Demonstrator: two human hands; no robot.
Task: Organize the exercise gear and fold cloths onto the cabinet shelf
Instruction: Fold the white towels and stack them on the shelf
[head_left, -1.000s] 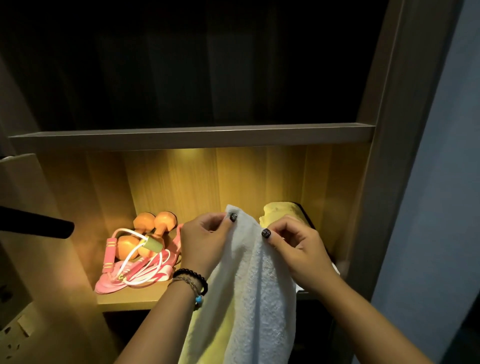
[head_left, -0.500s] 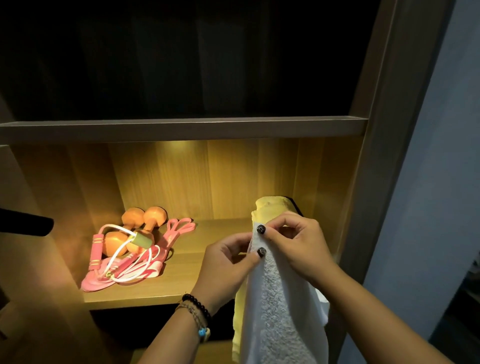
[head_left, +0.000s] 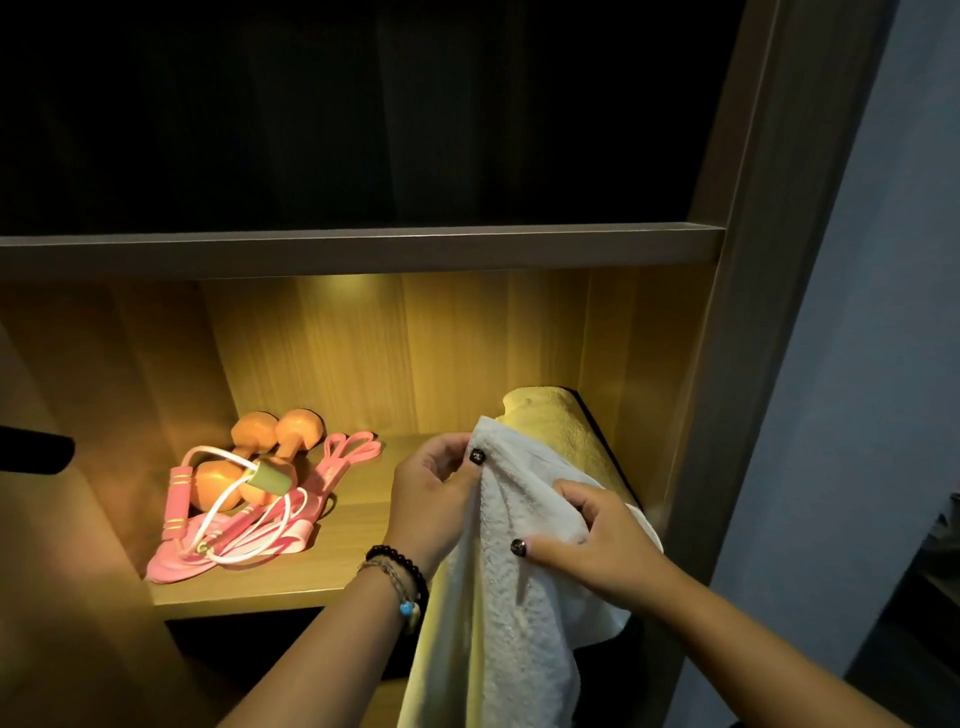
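Observation:
A white towel (head_left: 498, 613) hangs in front of the lit cabinet shelf (head_left: 270, 592). My left hand (head_left: 431, 493) pinches its top corner, while my right hand (head_left: 597, 545) grips the cloth lower down on its right side. Behind the towel, a folded yellow cloth (head_left: 561, 431) lies at the shelf's right end. On the shelf's left lie two orange dumbbells (head_left: 260, 457), a pink-handled skipping rope (head_left: 228, 514) and pink resistance bands (head_left: 343, 457), piled together.
An upper shelf board (head_left: 363, 247) spans above the lit compartment, with a dark space over it. The cabinet's side panel (head_left: 748, 312) rises on the right. A dark rod-like end (head_left: 31, 454) juts in from the left edge.
The hands, pinched together at the towel's top edge half a second ago, have separated: my right hand slid down the cloth while my left stays at the top corner.

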